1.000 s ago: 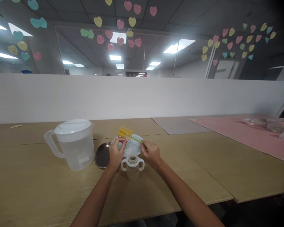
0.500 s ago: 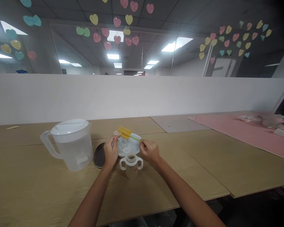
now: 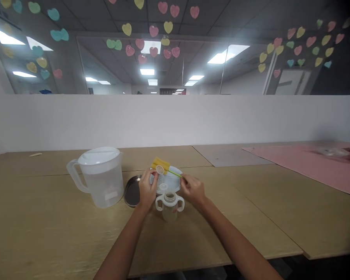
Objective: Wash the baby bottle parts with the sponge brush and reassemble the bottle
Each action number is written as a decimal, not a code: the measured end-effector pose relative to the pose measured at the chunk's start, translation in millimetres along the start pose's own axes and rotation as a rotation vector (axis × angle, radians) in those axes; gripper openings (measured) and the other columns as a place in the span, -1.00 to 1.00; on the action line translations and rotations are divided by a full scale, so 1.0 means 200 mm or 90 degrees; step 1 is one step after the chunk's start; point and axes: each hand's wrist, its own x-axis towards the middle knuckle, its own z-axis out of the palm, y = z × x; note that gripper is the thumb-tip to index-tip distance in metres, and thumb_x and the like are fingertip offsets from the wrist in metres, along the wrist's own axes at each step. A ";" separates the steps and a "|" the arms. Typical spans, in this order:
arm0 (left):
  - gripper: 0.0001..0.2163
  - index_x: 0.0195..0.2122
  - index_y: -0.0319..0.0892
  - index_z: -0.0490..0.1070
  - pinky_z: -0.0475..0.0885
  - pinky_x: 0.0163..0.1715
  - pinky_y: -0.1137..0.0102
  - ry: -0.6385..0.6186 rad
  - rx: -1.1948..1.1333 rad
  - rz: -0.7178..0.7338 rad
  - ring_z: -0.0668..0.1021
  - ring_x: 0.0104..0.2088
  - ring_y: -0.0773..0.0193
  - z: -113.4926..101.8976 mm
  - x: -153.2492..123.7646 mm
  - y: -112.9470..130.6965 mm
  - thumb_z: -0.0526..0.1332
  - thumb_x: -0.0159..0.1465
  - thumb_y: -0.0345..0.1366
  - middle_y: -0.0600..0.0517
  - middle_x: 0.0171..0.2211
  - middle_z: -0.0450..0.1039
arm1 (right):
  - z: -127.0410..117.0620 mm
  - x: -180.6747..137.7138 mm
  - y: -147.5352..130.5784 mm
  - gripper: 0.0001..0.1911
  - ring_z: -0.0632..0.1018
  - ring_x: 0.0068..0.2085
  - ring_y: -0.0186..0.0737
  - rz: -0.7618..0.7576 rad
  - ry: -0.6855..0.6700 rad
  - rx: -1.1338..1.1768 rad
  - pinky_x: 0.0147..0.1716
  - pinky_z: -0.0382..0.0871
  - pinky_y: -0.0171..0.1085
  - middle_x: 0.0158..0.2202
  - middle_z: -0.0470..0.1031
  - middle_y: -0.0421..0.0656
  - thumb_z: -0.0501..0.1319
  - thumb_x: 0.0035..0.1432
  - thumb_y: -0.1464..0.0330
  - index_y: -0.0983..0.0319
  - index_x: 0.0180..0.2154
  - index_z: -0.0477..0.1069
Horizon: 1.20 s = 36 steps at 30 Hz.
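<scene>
My left hand (image 3: pixel 147 189) pinches a small round translucent piece (image 3: pixel 160 169) with a pale rim, perhaps a bottle part. In my right hand (image 3: pixel 194 189) is the thin green handle of a bottle brush with a yellow sponge head (image 3: pixel 162 163). The sponge head lies right behind the round piece; whether they touch I cannot tell. Below and between my hands, an uncapped baby bottle (image 3: pixel 170 212) with two white side handles stands upright. A white dish (image 3: pixel 175 182) sits behind it, partly covered by my hands, with a white ring-like part (image 3: pixel 163 187) at its near side.
A translucent lidded pitcher (image 3: pixel 103 184) of clear liquid stands left of my hands. A dark round tray (image 3: pixel 132 191) lies between it and my left hand. On the right, a pink mat (image 3: pixel 294 161) covers part of the wooden table (image 3: pixel 61 229). A white wall rises behind.
My view has turned slightly left, so everything sits further right. The round piece has tilted to face me more and now overlaps the sponge head. Both hands keep their holds.
</scene>
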 end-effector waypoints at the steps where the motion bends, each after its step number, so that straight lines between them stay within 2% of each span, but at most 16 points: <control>1: -0.79 -0.32 -0.16 0.37 0.36 -0.23 0.35 0.016 0.005 -0.019 0.49 -0.28 0.22 0.00 0.00 -0.01 0.01 0.30 -0.20 -0.03 -0.35 0.46 | 0.00 0.00 0.01 -0.77 0.44 -0.50 -0.35 0.000 -0.003 -0.001 -0.44 0.22 -0.38 -0.51 0.51 -0.16 0.04 0.17 0.37 0.27 -0.30 0.46; 5: -0.74 -0.32 -0.17 0.37 0.35 -0.28 0.36 0.068 0.006 -0.093 0.50 -0.32 0.21 -0.01 0.00 -0.05 -0.06 0.32 -0.19 -0.04 -0.37 0.47 | 0.02 -0.01 0.02 -0.77 0.44 -0.51 -0.35 -0.001 -0.021 -0.006 -0.45 0.21 -0.38 -0.52 0.50 -0.16 0.04 0.17 0.36 0.26 -0.30 0.46; 9: -0.70 -0.32 -0.17 0.37 0.37 -0.24 0.35 0.123 -0.039 -0.131 0.53 -0.29 0.21 0.01 0.01 -0.09 -0.09 0.32 -0.17 -0.04 -0.34 0.50 | 0.02 0.00 0.02 -0.77 0.44 -0.52 -0.37 0.009 -0.058 -0.020 -0.49 0.16 -0.40 -0.52 0.51 -0.18 0.04 0.16 0.37 0.24 -0.34 0.46; 13: -0.70 -0.29 -0.16 0.36 0.37 -0.23 0.36 0.153 -0.053 -0.134 0.52 -0.28 0.21 0.01 0.01 -0.09 -0.11 0.33 -0.16 -0.05 -0.34 0.48 | 0.00 0.01 0.01 -0.76 0.43 -0.53 -0.37 0.006 -0.070 -0.012 -0.49 0.16 -0.40 -0.53 0.50 -0.19 0.03 0.17 0.36 0.24 -0.33 0.47; 16: -0.71 -0.31 -0.16 0.35 0.35 -0.22 0.34 0.151 0.004 -0.110 0.48 -0.28 0.20 0.00 0.01 -0.09 -0.10 0.33 -0.16 -0.05 -0.36 0.42 | 0.00 0.02 0.00 -0.75 0.43 -0.54 -0.38 -0.033 -0.086 0.008 -0.48 0.18 -0.40 -0.54 0.50 -0.18 0.03 0.18 0.35 0.25 -0.31 0.47; 21: -0.73 -0.31 -0.17 0.33 0.33 -0.19 0.33 0.244 0.096 -0.107 0.43 -0.24 0.19 -0.03 0.03 -0.11 -0.05 0.31 -0.14 -0.06 -0.31 0.30 | -0.01 0.02 0.01 -0.75 0.40 -0.57 -0.38 -0.039 -0.084 -0.008 -0.51 0.16 -0.38 -0.56 0.48 -0.19 0.03 0.17 0.36 0.24 -0.33 0.47; 27: -0.74 -0.31 -0.17 0.33 0.32 -0.37 0.40 0.177 0.090 -0.179 0.42 -0.47 0.28 -0.07 0.06 -0.21 0.05 0.26 -0.08 0.06 -0.46 0.36 | -0.01 0.02 0.02 -0.75 0.41 -0.55 -0.37 -0.031 -0.081 -0.007 -0.48 0.19 -0.39 -0.55 0.49 -0.18 0.02 0.18 0.35 0.25 -0.32 0.47; 32: -0.78 -0.36 -0.16 0.33 0.30 -0.40 0.39 0.190 0.170 -0.240 0.44 -0.46 0.25 -0.08 0.04 -0.29 0.09 0.23 -0.11 0.04 -0.45 0.39 | -0.01 0.02 0.02 -0.75 0.40 -0.57 -0.39 -0.031 -0.092 0.001 -0.49 0.18 -0.40 -0.54 0.50 -0.18 0.02 0.18 0.35 0.26 -0.32 0.47; 36: -0.84 -0.36 -0.15 0.31 0.31 -0.39 0.35 0.118 0.244 -0.333 0.49 -0.40 0.17 -0.09 0.02 -0.34 0.10 0.21 -0.17 0.00 -0.45 0.42 | -0.01 0.02 0.03 -0.76 0.43 -0.55 -0.38 -0.032 -0.091 0.002 -0.48 0.19 -0.40 -0.51 0.52 -0.17 0.03 0.18 0.36 0.25 -0.32 0.46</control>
